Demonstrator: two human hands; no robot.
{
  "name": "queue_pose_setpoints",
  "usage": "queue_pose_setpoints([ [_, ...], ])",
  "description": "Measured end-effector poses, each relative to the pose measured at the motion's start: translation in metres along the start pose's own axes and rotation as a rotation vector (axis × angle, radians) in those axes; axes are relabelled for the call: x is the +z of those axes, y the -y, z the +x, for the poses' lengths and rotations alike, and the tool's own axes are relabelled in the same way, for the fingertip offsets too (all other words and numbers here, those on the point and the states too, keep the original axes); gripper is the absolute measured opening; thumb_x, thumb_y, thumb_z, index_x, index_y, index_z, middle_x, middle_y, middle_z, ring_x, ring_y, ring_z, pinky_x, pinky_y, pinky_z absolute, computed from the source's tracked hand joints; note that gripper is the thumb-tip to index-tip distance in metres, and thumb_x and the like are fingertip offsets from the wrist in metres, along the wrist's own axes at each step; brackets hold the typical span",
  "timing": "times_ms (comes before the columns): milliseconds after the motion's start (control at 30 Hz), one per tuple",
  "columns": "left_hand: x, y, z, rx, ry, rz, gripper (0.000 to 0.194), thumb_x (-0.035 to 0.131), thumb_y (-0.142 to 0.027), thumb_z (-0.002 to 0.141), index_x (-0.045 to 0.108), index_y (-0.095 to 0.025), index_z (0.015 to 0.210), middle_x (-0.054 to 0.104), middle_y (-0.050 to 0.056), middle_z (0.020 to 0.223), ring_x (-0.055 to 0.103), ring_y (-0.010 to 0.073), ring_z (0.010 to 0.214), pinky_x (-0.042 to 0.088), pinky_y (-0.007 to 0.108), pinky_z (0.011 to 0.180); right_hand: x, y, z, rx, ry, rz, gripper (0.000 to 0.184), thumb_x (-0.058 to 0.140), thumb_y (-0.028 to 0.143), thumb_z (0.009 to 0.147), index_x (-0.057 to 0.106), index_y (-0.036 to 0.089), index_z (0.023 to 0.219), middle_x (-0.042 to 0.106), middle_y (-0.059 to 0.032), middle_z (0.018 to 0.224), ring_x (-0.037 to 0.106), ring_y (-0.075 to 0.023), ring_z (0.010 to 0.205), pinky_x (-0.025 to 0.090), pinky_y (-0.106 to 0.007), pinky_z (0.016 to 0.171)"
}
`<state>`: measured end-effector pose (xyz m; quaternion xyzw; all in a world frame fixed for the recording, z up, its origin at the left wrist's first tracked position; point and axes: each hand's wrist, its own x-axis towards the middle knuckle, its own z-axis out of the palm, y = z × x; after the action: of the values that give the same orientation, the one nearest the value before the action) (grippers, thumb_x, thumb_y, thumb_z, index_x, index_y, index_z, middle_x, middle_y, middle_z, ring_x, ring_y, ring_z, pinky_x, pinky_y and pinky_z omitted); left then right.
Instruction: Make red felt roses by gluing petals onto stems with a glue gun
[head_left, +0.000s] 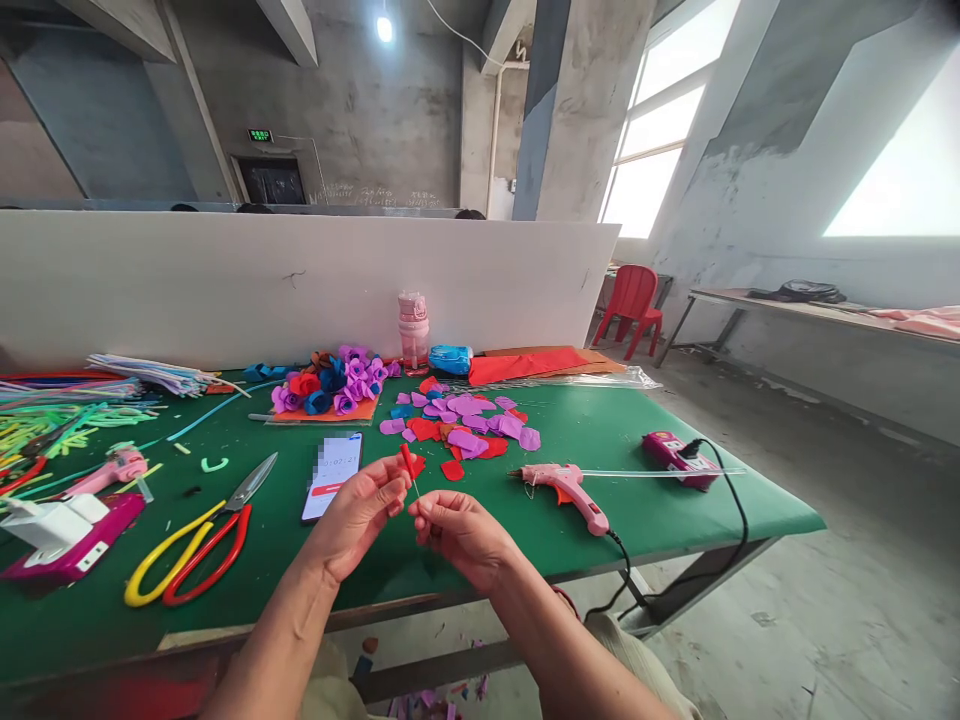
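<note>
In front of me, over the table's near side, my left hand [367, 505] pinches a small red rolled piece [407, 460] at the top of a thin stem [416, 488]. The lower end of that stem is between the fingertips of my right hand [459, 525]. My fingers hide part of the piece, so its material is not certain. Just beyond my hands lie loose purple, red and blue petals [465, 405]. To the right of my right hand, a pink glue gun [566, 485] lies on its side with a clear glue stick in its back.
Scissors [214, 540] and a phone [334, 475] lie left of my hands on the green table [615, 420]. Finished-looking paper flowers [337, 380], a pink bottle [414, 330] and pipe cleaners [75, 400] stand further back. Power strips [679, 460] sit at both sides; a black cord hangs off the right edge.
</note>
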<state>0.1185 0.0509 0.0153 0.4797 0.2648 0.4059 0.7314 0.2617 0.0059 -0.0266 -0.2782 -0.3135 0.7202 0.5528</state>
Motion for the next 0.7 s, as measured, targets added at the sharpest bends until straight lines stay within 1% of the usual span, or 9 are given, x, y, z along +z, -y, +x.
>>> queue_pose_setpoints([
  [67,-0.002,0.0,0.0,-0.031,-0.028,0.024,0.032,0.071,-0.028,0.069,0.066,-0.015,0.099,0.056,0.001,0.074,0.044,0.0081,0.06,0.036,0.022,0.057,0.0,0.0,0.0,0.014,-0.004,0.008,0.021,0.075,0.032,0.065,0.069,0.013,0.07,0.06,-0.0012,0.066,0.048,-0.0062,0.054,0.038,-0.021,0.06],
  [133,-0.001,0.001,0.0,-0.04,-0.027,0.02,0.026,0.068,-0.03,0.072,0.068,-0.013,0.091,0.054,0.001,0.067,0.044,0.0082,0.059,0.037,0.022,0.058,0.001,0.0,0.0,0.025,0.0,0.009,0.022,0.076,0.032,0.064,0.069,0.012,0.07,0.06,-0.0012,0.066,0.048,-0.0062,0.055,0.038,-0.021,0.061],
  [200,0.0,0.003,0.0,-0.034,-0.034,0.013,0.022,0.068,-0.03,0.072,0.069,-0.012,0.083,0.052,0.0,0.062,0.043,0.0081,0.057,0.037,0.022,0.057,0.002,-0.001,-0.001,0.029,0.01,0.009,0.021,0.076,0.031,0.064,0.069,0.012,0.07,0.061,-0.0013,0.067,0.048,-0.0062,0.055,0.038,-0.021,0.061],
  [333,0.004,0.007,0.001,-0.016,-0.087,-0.019,0.017,0.072,-0.028,0.068,0.067,-0.012,0.071,0.049,-0.002,0.054,0.041,0.0067,0.052,0.037,0.021,0.053,0.001,-0.002,-0.001,0.022,0.022,-0.002,0.021,0.074,0.033,0.067,0.069,0.013,0.072,0.06,-0.001,0.067,0.048,-0.0061,0.055,0.037,-0.021,0.06],
  [400,0.005,0.008,0.001,-0.008,-0.098,-0.063,0.017,0.074,-0.026,0.065,0.063,-0.013,0.064,0.048,-0.004,0.053,0.039,0.006,0.05,0.037,0.021,0.052,0.001,-0.002,-0.001,0.02,0.022,-0.02,0.022,0.074,0.033,0.067,0.069,0.013,0.071,0.06,-0.0003,0.065,0.048,-0.006,0.054,0.037,-0.022,0.06],
  [500,0.006,0.01,0.001,-0.015,-0.082,-0.101,0.025,0.076,-0.028,0.061,0.054,-0.015,0.057,0.045,-0.005,0.049,0.038,0.0066,0.047,0.035,0.021,0.047,0.003,-0.001,-0.002,0.014,0.012,-0.103,0.022,0.075,0.034,0.066,0.069,0.013,0.071,0.061,-0.0008,0.065,0.049,-0.0067,0.056,0.036,-0.022,0.062],
  [533,0.006,0.01,0.002,-0.024,-0.078,-0.083,0.028,0.076,-0.03,0.061,0.052,-0.016,0.056,0.044,-0.006,0.049,0.038,0.0068,0.046,0.034,0.021,0.046,0.004,-0.001,-0.002,0.003,0.004,-0.141,0.023,0.075,0.034,0.065,0.069,0.013,0.071,0.062,-0.0015,0.066,0.05,-0.0074,0.058,0.036,-0.022,0.063],
  [600,0.005,0.011,0.002,-0.021,-0.094,0.026,0.033,0.074,-0.037,0.062,0.05,-0.016,0.053,0.045,-0.005,0.048,0.039,0.0074,0.045,0.034,0.022,0.046,0.007,0.0,-0.002,-0.023,-0.021,-0.19,0.023,0.076,0.035,0.064,0.07,0.013,0.069,0.063,-0.0024,0.068,0.05,-0.0083,0.061,0.036,-0.023,0.064],
  [700,0.003,0.01,0.002,0.037,-0.1,0.248,0.039,0.067,-0.049,0.066,0.054,-0.015,0.052,0.048,-0.002,0.05,0.043,0.0093,0.049,0.036,0.023,0.051,0.007,0.001,-0.001,-0.04,-0.058,-0.145,0.024,0.077,0.036,0.062,0.07,0.013,0.067,0.062,-0.0017,0.067,0.048,-0.0077,0.059,0.036,-0.022,0.062],
])
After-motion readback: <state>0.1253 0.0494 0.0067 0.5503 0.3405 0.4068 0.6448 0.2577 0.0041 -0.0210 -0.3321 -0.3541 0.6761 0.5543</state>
